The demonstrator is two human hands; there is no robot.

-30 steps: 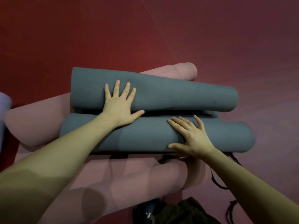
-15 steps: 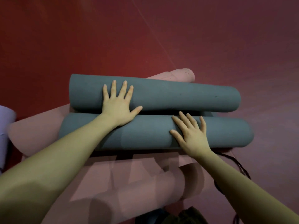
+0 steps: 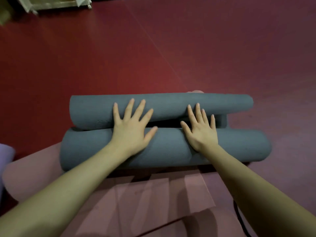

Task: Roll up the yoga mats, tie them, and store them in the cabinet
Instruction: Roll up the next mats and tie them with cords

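A grey-blue yoga mat point(image 3: 236, 146) lies across the red floor as two rolled tubes, a thick near one and a thinner far one point(image 3: 95, 108). My left hand point(image 3: 132, 127) rests flat with fingers spread over the seam between the two tubes, left of centre. My right hand point(image 3: 201, 129) lies flat beside it, fingertips touching the far tube. Neither hand grips anything. A pink yoga mat point(image 3: 30, 173) lies loosely folded under the grey one and spreads toward me.
A white cabinet or frame point(image 3: 54, 4) stands at the far left corner. A black strap point(image 3: 241, 218) lies on the floor at the right, near my right forearm. A pale purple roll point(image 3: 5, 154) shows at the left edge. Red floor stretches beyond the mats.
My right hand slid forward from the near tube up to the far one. The view tilted up, so the white cabinet came into sight and the dark bag at the bottom dropped out.
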